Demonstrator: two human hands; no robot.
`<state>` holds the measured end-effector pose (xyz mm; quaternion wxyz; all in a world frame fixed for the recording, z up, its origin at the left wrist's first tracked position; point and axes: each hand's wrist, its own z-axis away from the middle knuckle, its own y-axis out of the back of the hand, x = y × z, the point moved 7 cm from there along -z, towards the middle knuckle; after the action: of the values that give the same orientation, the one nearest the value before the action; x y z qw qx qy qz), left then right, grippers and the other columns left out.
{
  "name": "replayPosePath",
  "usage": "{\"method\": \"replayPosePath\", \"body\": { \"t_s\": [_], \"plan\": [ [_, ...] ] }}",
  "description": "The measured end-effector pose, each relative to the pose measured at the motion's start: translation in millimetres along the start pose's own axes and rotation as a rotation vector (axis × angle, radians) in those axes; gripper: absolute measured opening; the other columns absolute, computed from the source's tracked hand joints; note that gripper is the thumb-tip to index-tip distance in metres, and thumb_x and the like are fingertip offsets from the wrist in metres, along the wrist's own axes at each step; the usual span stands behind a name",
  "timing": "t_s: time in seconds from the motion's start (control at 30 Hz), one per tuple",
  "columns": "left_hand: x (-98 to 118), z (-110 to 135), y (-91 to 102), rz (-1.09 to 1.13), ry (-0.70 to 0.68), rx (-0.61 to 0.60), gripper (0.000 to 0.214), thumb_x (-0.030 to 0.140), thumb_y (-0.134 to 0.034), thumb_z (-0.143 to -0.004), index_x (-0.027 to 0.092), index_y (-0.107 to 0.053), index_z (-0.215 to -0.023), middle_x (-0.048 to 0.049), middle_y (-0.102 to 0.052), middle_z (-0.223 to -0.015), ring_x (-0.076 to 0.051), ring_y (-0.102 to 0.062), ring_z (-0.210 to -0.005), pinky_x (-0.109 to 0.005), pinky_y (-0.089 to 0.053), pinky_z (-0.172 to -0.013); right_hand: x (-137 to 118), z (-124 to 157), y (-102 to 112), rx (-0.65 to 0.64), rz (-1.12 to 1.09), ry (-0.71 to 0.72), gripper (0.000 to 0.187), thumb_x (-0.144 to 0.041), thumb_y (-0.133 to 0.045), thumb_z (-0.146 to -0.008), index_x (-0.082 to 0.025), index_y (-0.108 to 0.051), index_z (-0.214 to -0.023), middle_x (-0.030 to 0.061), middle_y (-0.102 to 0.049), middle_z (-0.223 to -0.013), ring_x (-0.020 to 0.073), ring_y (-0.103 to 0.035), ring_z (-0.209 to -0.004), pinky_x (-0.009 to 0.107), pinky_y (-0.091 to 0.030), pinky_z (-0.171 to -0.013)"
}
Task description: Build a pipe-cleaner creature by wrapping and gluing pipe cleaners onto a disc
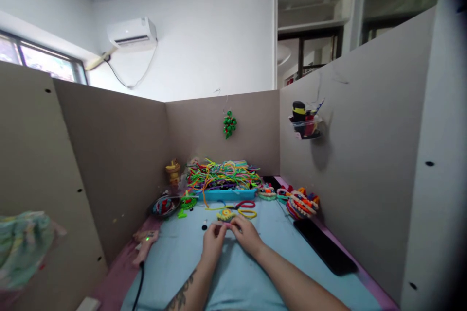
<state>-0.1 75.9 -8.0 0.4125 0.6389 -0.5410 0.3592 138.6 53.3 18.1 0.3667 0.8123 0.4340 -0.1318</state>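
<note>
My left hand (214, 239) and my right hand (245, 234) meet above the blue cloth, thumbs and fingertips pinched together. Between their fingertips is a small pink piece (228, 225), mostly covered, so I cannot make out its kind. Just beyond the fingers lies a yellow and green braided piece (225, 215). Scissors (247, 208) with red and yellow handles rest behind my right hand. A small black-and-white object (205, 226) lies to the left of my left hand.
A blue tray (226, 195) heaped with colourful cords (222, 175) stands at the back. Left are a pink glue gun (145, 245) with a black cable and a dark bowl (165, 205). Right are braided pieces (301, 204) and a black phone (324, 247). Grey partitions (350, 155) enclose the table.
</note>
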Motion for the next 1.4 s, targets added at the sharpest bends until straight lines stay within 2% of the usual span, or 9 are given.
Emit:
{"method": "replayPosePath", "body": {
  "t_s": [0.27,0.4,0.57,0.7,1.0,1.23,1.4],
  "plan": [
    [7,3,-4.2,0.014,0.046,-0.039,0.024,0.036,-0.060,-0.069,0.013,-0.065,-0.073,-0.0022,-0.062,-0.062,-0.014,-0.055,-0.058,-0.026,-0.044,-0.059,6,1,4,0.052,0.067,-0.032,0.016,-0.028,-0.049,-0.087,-0.019,-0.059,-0.077,0.0033,-0.057,-0.078,0.0169,-0.054,-0.074,0.028,-0.043,-0.067],
    [7,3,-7.1,0.066,0.062,-0.061,0.025,0.038,-0.061,-0.069,0.013,-0.064,-0.073,-0.0008,-0.060,-0.060,-0.012,-0.052,-0.056,-0.024,-0.041,-0.057,7,2,2,0.040,0.097,-0.038,0.013,-0.026,-0.050,-0.086,-0.018,-0.058,-0.079,0.0030,-0.056,-0.079,0.0156,-0.053,-0.073,0.026,-0.043,-0.067],
    [10,3,-4.6,0.028,0.083,-0.009,0.032,0.045,-0.062,-0.068,0.013,-0.063,-0.067,-0.0030,-0.061,-0.063,-0.014,-0.053,-0.061,-0.025,-0.041,-0.061,4,2,0,0.018,0.110,-0.005,0.012,-0.026,-0.051,-0.085,-0.019,-0.058,-0.078,0.0029,-0.056,-0.077,0.0153,-0.052,-0.071,0.026,-0.042,-0.065],
    [15,4,-2.5,-0.047,0.058,0.008,0.031,0.044,-0.062,-0.069,0.013,-0.062,-0.061,-0.0027,-0.060,-0.060,-0.015,-0.054,-0.062,-0.026,-0.041,-0.061,0,3,-1,-0.005,0.062,0.027,0.012,-0.026,-0.051,-0.085,-0.019,-0.057,-0.077,0.0036,-0.056,-0.076,0.0161,-0.051,-0.072,0.027,-0.042,-0.066],
    [14,5,-1.7,-0.007,0.011,0.032,0.024,0.038,-0.062,-0.071,0.014,-0.063,-0.072,-0.0036,-0.064,-0.069,-0.015,-0.057,-0.066,-0.025,-0.043,-0.063,0,3,0,-0.058,-0.107,0.016,0.016,-0.028,-0.049,-0.087,-0.019,-0.062,-0.091,0.0057,-0.059,-0.086,0.0161,-0.054,-0.079,0.027,-0.044,-0.069],
    [10,3,-7.3,-0.009,0.026,-0.028,0.023,0.035,-0.060,-0.072,0.014,-0.065,-0.079,-0.0048,-0.067,-0.073,-0.015,-0.058,-0.066,-0.026,-0.044,-0.062,9,2,6,-0.010,-0.064,-0.039,0.019,-0.026,-0.046,-0.087,-0.019,-0.064,-0.082,0.0041,-0.060,-0.077,0.0166,-0.055,-0.076,0.028,-0.043,-0.069],
    [9,2,-0.9,-0.060,0.016,0.035,0.017,0.030,-0.058,-0.073,0.015,-0.066,-0.075,-0.0030,-0.065,-0.069,-0.015,-0.057,-0.064,-0.026,-0.043,-0.062,9,1,10,0.004,-0.011,-0.051,0.020,-0.024,-0.045,-0.087,-0.019,-0.062,-0.078,0.0038,-0.059,-0.077,0.0167,-0.054,-0.076,0.028,-0.042,-0.070]
  ]
}}
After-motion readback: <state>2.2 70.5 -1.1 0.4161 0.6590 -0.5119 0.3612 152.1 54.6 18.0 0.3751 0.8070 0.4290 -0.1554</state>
